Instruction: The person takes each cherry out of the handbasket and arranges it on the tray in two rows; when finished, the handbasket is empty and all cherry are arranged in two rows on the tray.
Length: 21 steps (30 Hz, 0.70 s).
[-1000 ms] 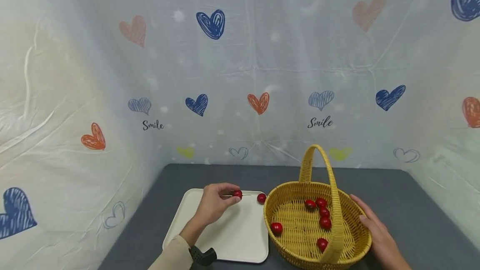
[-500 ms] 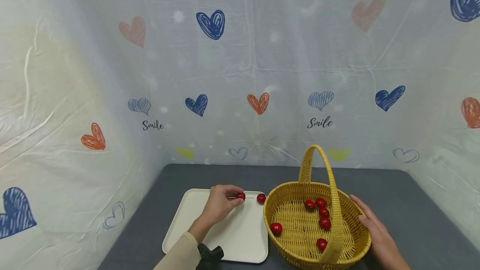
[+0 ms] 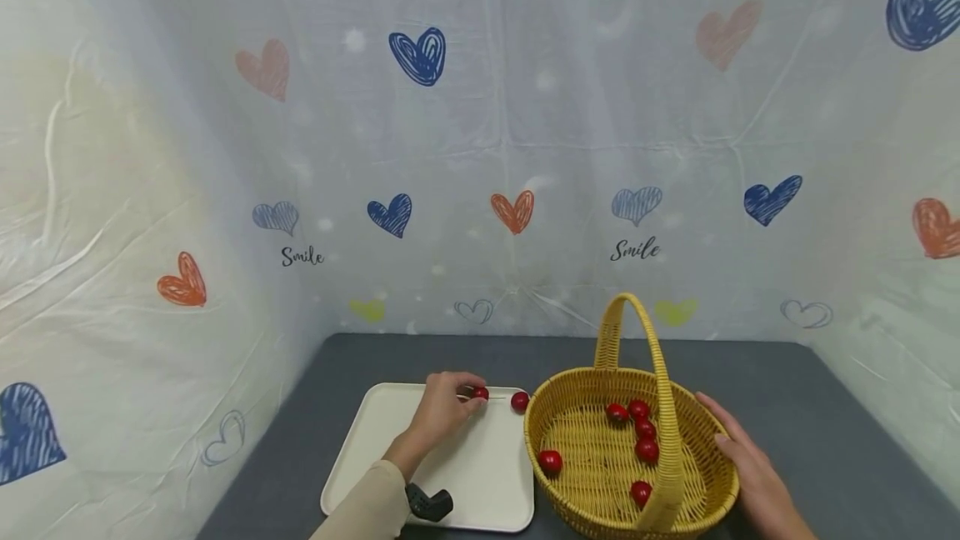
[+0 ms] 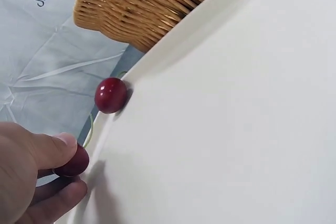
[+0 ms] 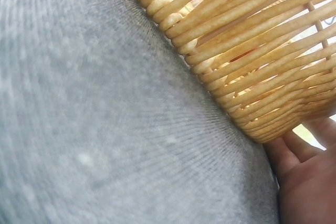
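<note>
My left hand (image 3: 438, 415) pinches a red cherry (image 4: 74, 162) between thumb and fingers at the far part of the white tray (image 3: 480, 482). A thin green stem stands out from the cherry in the left wrist view. Just to the right, a second cherry (image 3: 520, 402) sits at the tray's far right corner, apart from the hand. Several cherries (image 3: 647, 450) lie spread inside the yellow wicker basket (image 3: 577, 507). Against the basket's right side rests my right hand (image 3: 757, 473), its fingers stretched along the outside; part of it is cut off by the frame.
The basket stands right beside the tray, with its tall arched handle (image 3: 660, 382) rising over the middle. Both rest on a dark grey table (image 3: 435, 347). Behind hangs a pale curtain (image 3: 450, 132) with printed hearts.
The left hand has shifted slightly right with the cherry between its fingers. My right hand stays against the basket. The head view has tilted slightly.
</note>
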Each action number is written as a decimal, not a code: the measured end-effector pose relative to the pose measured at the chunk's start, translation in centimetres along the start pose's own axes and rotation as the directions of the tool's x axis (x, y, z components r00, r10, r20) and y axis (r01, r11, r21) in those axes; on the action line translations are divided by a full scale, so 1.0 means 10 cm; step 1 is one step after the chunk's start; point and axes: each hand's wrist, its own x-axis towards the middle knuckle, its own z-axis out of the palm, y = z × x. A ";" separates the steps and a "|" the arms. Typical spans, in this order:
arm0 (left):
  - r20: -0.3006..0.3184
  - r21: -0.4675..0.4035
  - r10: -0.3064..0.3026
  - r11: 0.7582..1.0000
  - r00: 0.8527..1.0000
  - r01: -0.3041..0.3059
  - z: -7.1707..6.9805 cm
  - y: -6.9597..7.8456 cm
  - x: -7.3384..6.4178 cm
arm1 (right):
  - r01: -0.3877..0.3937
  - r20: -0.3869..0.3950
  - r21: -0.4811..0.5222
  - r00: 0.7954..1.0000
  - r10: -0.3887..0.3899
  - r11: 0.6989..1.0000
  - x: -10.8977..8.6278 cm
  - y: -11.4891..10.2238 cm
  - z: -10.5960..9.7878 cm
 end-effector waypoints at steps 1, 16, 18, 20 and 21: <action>0.002 0.010 0.002 1.000 1.000 -0.002 0.01 -0.01 0.01 | -0.008 0.001 0.002 1.000 0.008 1.000 0.00 0.00 0.00; 0.015 0.094 0.035 0.995 0.999 -0.036 0.00 -0.04 -0.05 | -0.005 0.011 0.002 1.000 0.005 1.000 0.00 -0.02 0.01; -0.007 0.109 0.045 0.993 0.999 -0.044 -0.01 -0.02 -0.07 | -0.004 0.011 0.009 1.000 0.004 1.000 0.00 -0.02 0.01; -0.031 0.111 0.051 0.993 0.998 -0.047 -0.03 0.00 -0.10 | -0.004 0.009 0.014 1.000 0.004 1.000 -0.01 -0.02 0.01; -0.042 0.108 0.061 0.993 0.997 -0.056 -0.04 0.02 -0.11 | -0.005 0.011 0.020 1.000 0.004 1.000 -0.01 -0.01 0.01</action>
